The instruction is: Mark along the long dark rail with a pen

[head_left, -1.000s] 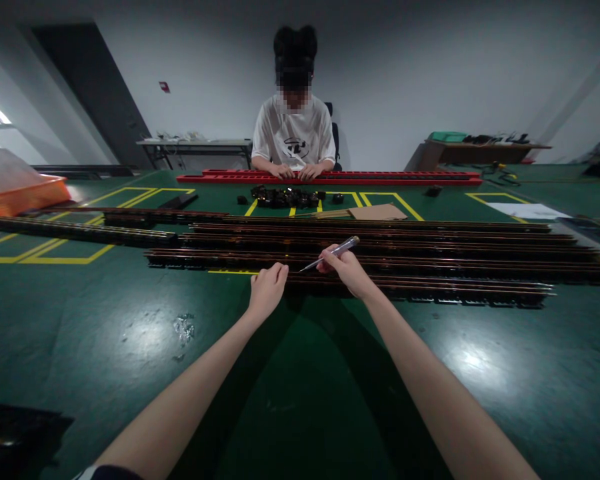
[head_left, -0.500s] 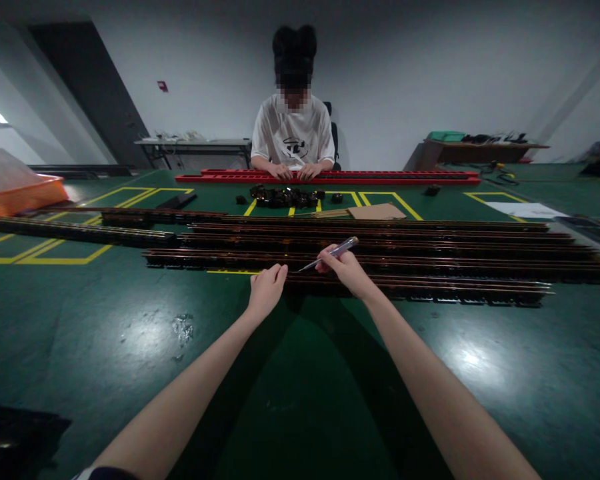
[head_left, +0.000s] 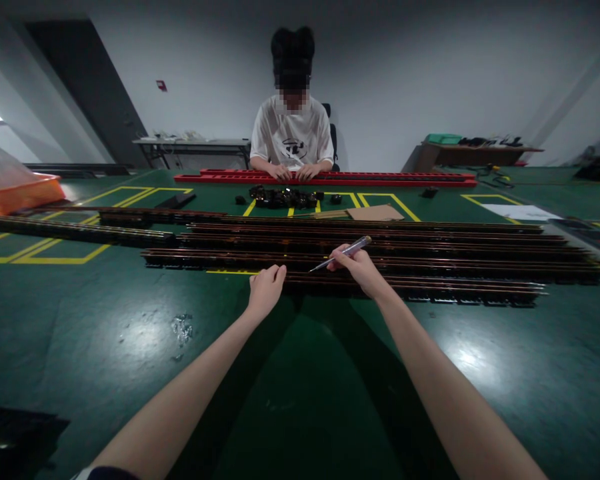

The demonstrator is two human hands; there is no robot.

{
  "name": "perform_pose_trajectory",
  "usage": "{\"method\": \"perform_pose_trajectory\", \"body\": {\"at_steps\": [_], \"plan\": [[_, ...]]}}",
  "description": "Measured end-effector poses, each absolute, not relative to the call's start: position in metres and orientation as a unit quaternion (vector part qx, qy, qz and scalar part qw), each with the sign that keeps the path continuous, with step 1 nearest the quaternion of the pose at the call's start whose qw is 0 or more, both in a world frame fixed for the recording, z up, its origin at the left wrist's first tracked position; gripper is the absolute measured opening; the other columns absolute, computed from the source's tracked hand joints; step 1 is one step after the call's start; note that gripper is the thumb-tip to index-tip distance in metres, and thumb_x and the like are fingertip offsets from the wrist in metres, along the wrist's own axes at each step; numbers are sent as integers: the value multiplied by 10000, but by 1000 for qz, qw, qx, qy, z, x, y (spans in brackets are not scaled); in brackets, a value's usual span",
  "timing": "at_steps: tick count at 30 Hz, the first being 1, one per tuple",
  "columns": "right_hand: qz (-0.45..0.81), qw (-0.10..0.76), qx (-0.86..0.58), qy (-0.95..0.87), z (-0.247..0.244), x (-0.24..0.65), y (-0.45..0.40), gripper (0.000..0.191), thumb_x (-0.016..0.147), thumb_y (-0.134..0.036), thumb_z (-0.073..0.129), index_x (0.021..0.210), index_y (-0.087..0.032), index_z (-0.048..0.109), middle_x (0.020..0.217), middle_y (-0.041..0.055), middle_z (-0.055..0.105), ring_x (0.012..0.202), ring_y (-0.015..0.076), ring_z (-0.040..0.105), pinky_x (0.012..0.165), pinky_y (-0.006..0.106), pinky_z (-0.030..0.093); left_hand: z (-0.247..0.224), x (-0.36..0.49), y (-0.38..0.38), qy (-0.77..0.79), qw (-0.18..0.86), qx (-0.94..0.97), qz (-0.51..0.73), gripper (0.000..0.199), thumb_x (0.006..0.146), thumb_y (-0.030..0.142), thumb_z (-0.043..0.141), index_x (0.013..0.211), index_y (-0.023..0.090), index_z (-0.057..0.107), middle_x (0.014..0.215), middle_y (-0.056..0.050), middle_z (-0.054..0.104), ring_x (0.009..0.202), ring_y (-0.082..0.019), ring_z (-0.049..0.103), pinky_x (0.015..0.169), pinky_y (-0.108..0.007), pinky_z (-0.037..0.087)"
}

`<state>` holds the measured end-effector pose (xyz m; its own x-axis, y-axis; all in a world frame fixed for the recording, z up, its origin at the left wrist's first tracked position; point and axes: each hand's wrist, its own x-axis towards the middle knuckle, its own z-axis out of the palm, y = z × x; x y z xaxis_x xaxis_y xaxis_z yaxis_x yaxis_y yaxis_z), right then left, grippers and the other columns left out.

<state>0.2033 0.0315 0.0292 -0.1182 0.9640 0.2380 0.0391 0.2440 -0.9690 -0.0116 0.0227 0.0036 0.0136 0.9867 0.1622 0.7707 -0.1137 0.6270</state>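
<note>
My right hand is closed round the clear handle of a slim screwdriver. The thin shaft slants down to the left, its tip at the nearest of the long black rails; whether it touches cannot be made out. At the left end of that same rail, my left hand has its fingers curled over and closed on it. Behind it, several more dark rails with coppery strips along their tops lie side by side. My fingertips on the left are partly hidden by the back of the hand.
Across the green table sits a person with both hands at a long red rail. Small black parts lie in a heap near a piece of cardboard. An orange crate stands at the left.
My right hand and the screwdriver have moved a little to the right along the near rail. My left hand stays at the rail's left end.
</note>
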Motion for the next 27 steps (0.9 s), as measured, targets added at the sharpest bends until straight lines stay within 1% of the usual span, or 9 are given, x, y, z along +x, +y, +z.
{"method": "perform_pose_trajectory", "body": {"at_steps": [6, 15, 21, 27], "plan": [[445, 518, -423, -596, 31, 207, 31, 436, 642, -591, 745, 709, -186, 601, 617, 26, 676, 630, 187, 654, 692, 354, 531, 0, -13, 25, 641, 175, 684, 300, 368, 964, 292, 349, 628, 200, 470, 613, 8, 545, 667, -179, 557, 791, -326, 382], [448, 513, -429, -594, 30, 206, 32, 390, 656, -550, 741, 695, -185, 606, 620, 32, 681, 627, 180, 641, 678, 336, 511, 1, -13, 25, 662, 188, 659, 304, 360, 958, 299, 352, 631, 203, 467, 655, -4, 575, 706, -192, 572, 841, -353, 379], [452, 509, -433, -591, 33, 209, 32, 339, 668, -501, 737, 690, -187, 612, 629, 34, 683, 628, 178, 634, 675, 329, 506, 6, -13, 23, 672, 194, 645, 307, 347, 947, 285, 366, 621, 206, 458, 672, -12, 582, 742, -200, 576, 832, -343, 378], [459, 521, -436, -572, 32, 213, 33, 360, 644, -513, 747, 682, -179, 619, 612, 35, 671, 626, 184, 644, 658, 322, 499, 8, -11, 21, 671, 210, 636, 318, 355, 946, 283, 367, 611, 208, 453, 639, -2, 562, 684, -181, 548, 831, -335, 386]]}}
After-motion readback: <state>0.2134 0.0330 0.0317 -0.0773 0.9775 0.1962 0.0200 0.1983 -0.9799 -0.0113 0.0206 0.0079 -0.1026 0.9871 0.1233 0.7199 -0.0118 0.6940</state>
